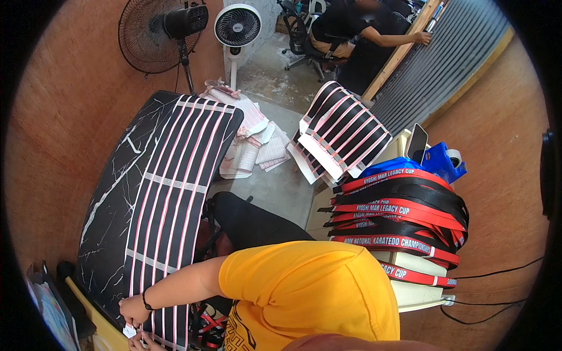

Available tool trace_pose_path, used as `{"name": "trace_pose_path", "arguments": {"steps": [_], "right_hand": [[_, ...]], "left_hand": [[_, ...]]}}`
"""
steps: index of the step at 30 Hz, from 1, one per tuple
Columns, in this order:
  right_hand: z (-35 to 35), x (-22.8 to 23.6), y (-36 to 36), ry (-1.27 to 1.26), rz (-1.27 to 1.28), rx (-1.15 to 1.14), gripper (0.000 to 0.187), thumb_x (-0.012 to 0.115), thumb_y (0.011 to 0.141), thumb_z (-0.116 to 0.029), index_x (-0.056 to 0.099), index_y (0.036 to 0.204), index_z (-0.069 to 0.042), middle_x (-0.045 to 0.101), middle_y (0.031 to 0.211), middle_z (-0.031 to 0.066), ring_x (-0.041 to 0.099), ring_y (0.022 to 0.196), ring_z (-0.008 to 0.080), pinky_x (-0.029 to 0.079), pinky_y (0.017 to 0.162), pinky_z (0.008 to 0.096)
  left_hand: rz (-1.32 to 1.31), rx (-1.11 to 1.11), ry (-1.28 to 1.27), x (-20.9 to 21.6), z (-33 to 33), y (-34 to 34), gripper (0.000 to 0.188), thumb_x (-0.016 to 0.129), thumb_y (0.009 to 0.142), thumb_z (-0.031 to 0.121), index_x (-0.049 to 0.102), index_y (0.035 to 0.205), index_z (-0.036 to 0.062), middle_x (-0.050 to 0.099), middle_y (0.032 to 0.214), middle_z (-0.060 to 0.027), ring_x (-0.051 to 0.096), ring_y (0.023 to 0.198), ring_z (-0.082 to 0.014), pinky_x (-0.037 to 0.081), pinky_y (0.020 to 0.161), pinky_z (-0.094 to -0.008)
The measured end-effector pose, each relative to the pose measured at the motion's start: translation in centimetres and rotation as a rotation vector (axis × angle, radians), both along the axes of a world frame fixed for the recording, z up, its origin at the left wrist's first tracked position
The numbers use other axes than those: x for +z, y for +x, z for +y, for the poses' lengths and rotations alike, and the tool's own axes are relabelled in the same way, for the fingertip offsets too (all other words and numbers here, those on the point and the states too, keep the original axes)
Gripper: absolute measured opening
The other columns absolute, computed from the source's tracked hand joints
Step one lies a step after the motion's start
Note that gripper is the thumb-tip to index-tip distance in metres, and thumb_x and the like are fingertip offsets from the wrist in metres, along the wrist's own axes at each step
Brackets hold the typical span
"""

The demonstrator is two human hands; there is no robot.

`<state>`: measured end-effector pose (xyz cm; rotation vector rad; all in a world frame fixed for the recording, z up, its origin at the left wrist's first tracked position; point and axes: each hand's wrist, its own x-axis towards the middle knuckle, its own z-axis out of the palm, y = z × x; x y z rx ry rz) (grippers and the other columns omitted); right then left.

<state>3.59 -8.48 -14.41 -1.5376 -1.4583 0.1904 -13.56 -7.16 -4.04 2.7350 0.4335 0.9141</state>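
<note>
Workroom with tan walls: a black marble-patterned table [105, 199] stood at left, with a white fan [237, 27] beyond it. A striped sheet [168, 202] of black bands edged in white and red lay lengthwise along the table's near side. At its lower end, the right hand [134, 310] rested with fingers curled beside a small white piece [129, 331]; whether they pinched it could not be told. The left hand [146, 343], partly cropped, lay just below, its grip likewise indeterminable. Red and black straps [404, 207] were heaped at right.
</note>
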Motion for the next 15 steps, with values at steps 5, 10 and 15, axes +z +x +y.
{"name": "trace_pose_path", "arguments": {"steps": [5,10,15], "right_hand": [[-0.2,0.2,0.4,-0.058,-0.034,-0.074,0.019,0.072,0.071,-0.028,0.077,0.079,-0.011,0.069,0.078,0.0081,0.061,0.086,0.0277,0.043,0.081,0.0418],[-1.4,1.2,-0.4,0.227,0.192,-0.167,0.023,0.073,0.076,-0.028,0.076,0.082,-0.007,0.070,0.082,0.0125,0.063,0.088,0.0318,0.048,0.083,0.0435],[-3.2,2.0,-0.7,0.330,0.148,0.015,0.026,0.075,0.073,-0.035,0.075,0.076,-0.009,0.068,0.091,0.0100,0.062,0.094,0.0292,0.049,0.081,0.0411]], "left_hand": [[0.037,-0.005,0.112,0.9,0.1,-0.7,0.027,0.077,0.083,0.032,0.073,0.087,0.0062,0.061,0.088,-0.0128,0.059,0.085,-0.0271,0.050,0.076,-0.0388],[-0.073,0.019,-0.241,1.2,1.1,-2.3,0.026,0.076,0.086,0.028,0.071,0.087,0.0026,0.065,0.090,-0.0118,0.061,0.085,-0.0248,0.050,0.078,-0.0370],[-0.063,0.219,-0.362,1.4,1.4,-2.7,0.025,0.075,0.087,0.026,0.070,0.088,0.0018,0.066,0.093,-0.0124,0.061,0.086,-0.0241,0.051,0.079,-0.0364]]}}
